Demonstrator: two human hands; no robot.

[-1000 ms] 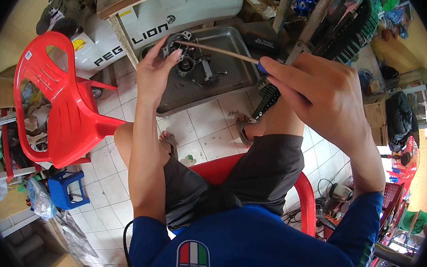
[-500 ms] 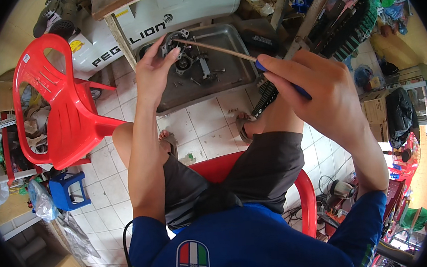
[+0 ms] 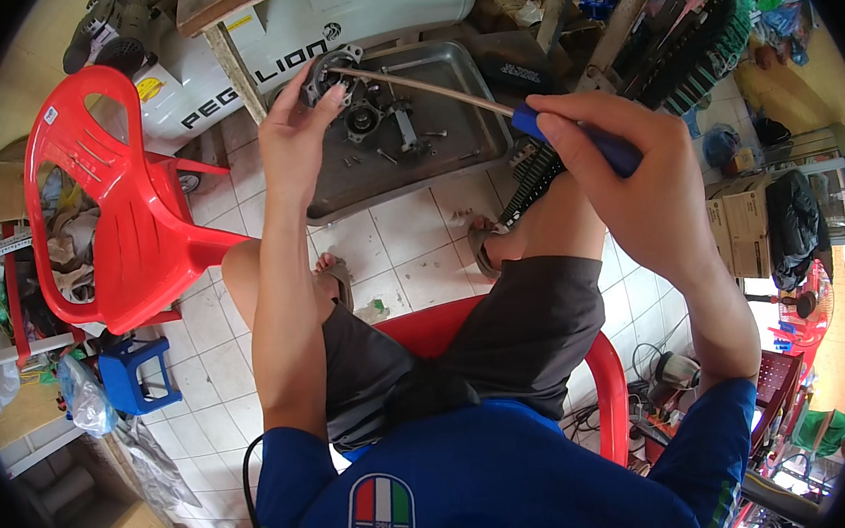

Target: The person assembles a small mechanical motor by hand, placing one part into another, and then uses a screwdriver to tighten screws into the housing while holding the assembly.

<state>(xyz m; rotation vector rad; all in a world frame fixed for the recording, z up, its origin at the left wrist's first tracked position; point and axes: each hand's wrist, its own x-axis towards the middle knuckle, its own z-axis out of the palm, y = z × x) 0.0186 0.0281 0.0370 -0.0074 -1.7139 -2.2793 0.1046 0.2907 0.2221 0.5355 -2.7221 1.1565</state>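
My left hand (image 3: 294, 125) grips a round metal machine part (image 3: 326, 77) by its rim, held up over the near-left side of a grey metal tray (image 3: 339, 209). In my right hand (image 3: 632, 153) is a long screwdriver (image 3: 449, 97) with a blue handle, its thumb and fingers closed round the grip. The shaft slants up to the left and its tip meets the round part; the exact contact is too small to make out. Below, in the tray, lie a dark metal part with a round opening (image 3: 363, 120), a light metal piece (image 3: 405, 126) and several screws (image 3: 387, 155).
A red plastic chair (image 3: 131, 217) stands at the left, with a small blue stool (image 3: 139, 376) nearer me. Behind the tray lies a large grey tank (image 3: 402, 5). Black tool holders (image 3: 699, 54) lean at the right, and cardboard boxes (image 3: 740, 229) stand beyond my right arm.
My left hand and the round part have shifted slightly left and up. My right hand has turned and moved a little right, showing more of the blue handle; the tip stays at the part.
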